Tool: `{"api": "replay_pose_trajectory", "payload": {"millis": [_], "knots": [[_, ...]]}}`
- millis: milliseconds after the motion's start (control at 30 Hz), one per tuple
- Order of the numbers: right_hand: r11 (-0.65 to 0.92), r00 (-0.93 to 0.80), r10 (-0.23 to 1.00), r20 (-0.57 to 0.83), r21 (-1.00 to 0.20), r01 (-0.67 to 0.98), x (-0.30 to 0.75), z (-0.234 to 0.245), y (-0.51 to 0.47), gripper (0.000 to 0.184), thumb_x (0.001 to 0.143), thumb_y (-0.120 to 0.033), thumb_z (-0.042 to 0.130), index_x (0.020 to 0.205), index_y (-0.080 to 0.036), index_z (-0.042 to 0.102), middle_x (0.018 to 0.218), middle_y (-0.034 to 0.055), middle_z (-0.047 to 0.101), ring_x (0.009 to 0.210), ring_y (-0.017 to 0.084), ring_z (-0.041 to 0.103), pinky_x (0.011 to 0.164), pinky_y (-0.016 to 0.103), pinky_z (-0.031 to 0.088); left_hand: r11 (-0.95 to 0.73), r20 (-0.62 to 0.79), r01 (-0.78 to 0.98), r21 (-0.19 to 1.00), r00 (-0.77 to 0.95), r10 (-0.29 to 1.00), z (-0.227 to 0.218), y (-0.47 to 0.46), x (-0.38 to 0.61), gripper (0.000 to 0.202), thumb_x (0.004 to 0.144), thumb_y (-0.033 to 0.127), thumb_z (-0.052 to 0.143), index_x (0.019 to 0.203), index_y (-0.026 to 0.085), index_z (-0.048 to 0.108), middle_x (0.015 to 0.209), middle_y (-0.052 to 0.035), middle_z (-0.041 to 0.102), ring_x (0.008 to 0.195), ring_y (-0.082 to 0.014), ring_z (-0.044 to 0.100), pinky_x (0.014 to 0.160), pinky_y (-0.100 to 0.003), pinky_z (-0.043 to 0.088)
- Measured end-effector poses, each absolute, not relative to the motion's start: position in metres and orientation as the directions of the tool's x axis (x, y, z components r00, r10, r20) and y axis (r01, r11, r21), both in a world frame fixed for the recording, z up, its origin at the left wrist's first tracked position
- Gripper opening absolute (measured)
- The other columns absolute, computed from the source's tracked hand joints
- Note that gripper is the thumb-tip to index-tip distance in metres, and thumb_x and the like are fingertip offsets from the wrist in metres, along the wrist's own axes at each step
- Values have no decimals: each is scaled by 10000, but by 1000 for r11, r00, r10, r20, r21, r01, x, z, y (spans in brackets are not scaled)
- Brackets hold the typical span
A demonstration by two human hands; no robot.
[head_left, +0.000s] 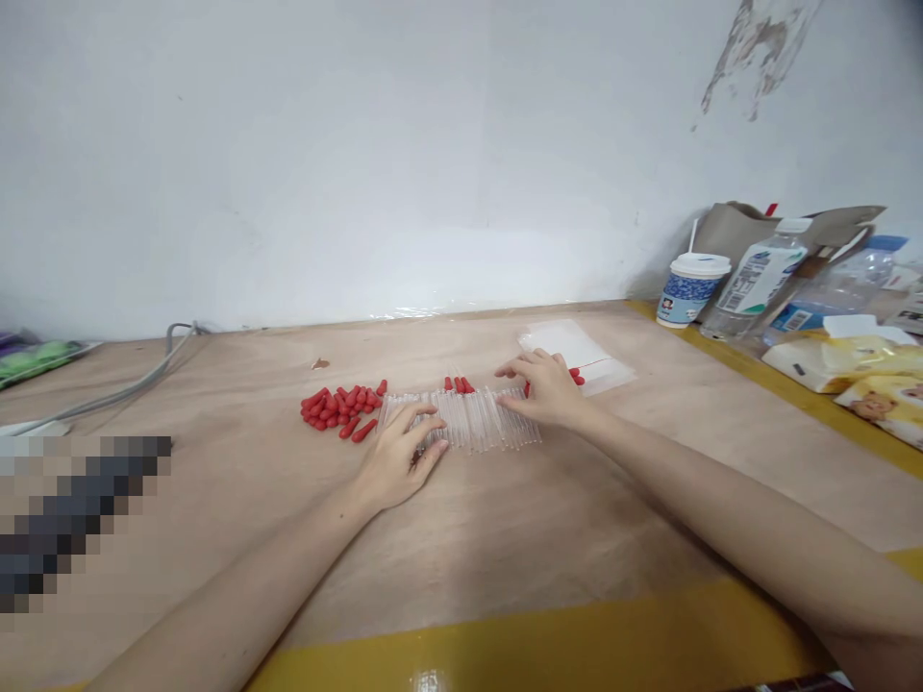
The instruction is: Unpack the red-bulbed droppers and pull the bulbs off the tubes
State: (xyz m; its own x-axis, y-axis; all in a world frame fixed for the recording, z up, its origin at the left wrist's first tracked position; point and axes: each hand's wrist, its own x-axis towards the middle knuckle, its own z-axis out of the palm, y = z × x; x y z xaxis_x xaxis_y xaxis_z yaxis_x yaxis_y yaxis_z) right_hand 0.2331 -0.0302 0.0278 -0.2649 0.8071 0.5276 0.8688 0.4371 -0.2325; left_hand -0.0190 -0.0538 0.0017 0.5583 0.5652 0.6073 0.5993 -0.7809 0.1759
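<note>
A row of thin transparent tubes (468, 423) lies side by side on the wooden table. My left hand (405, 447) rests at the row's left end, fingers apart and nothing visibly held. Over the right end is my right hand (542, 386), its thumb and fingers spread, touching or just above the tubes. Red rubber dropper bulbs (336, 411) are heaped left of my left hand. A few more red bulbs (460, 384) sit at the far ends of the tubes. Others (576, 376) are partly hidden behind my right hand.
A white sheet (569, 341) lies behind my right hand. At the far right stand a paper cup (692, 290), a plastic bottle (757, 279) and a yellow tissue pack (829, 356). A grey cable (155, 370) runs along the left. Yellow tape (433, 649) lines the front edge.
</note>
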Motion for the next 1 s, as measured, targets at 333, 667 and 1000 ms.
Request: {"api": "replay_pose_trajectory", "payload": {"millis": [333, 667, 1000], "knots": [[-19, 43, 996, 74, -297, 955, 169, 39, 30, 172, 682, -328, 613, 697, -161, 653, 793, 111, 655, 863, 270, 576, 789, 403, 367, -780, 626, 598, 184, 540, 562, 2, -53, -18, 233, 821, 246, 523, 1042, 186, 567, 1104, -97, 524, 1028, -218, 486, 863, -386, 437], [-38, 69, 995, 72, -369, 928, 173, 61, 28, 193, 799, -296, 513, 720, -164, 629, 714, 70, 642, 797, 230, 586, 817, 418, 350, -771, 643, 622, 137, 536, 547, -1, -52, -20, 295, 817, 255, 526, 1103, 181, 533, 1153, -105, 505, 1078, -233, 470, 916, -410, 415], [646, -466, 502, 729, 43, 762, 229, 12, -69, 157, 852, -238, 491, 927, -196, 622, 794, 44, 604, 774, 168, 474, 769, 345, 316, -767, 774, 623, -157, 560, 297, 5, -57, -9, 393, 807, 181, 555, 1193, 241, 519, 1350, -108, 410, 1270, -291, 337, 978, -471, 379]]}}
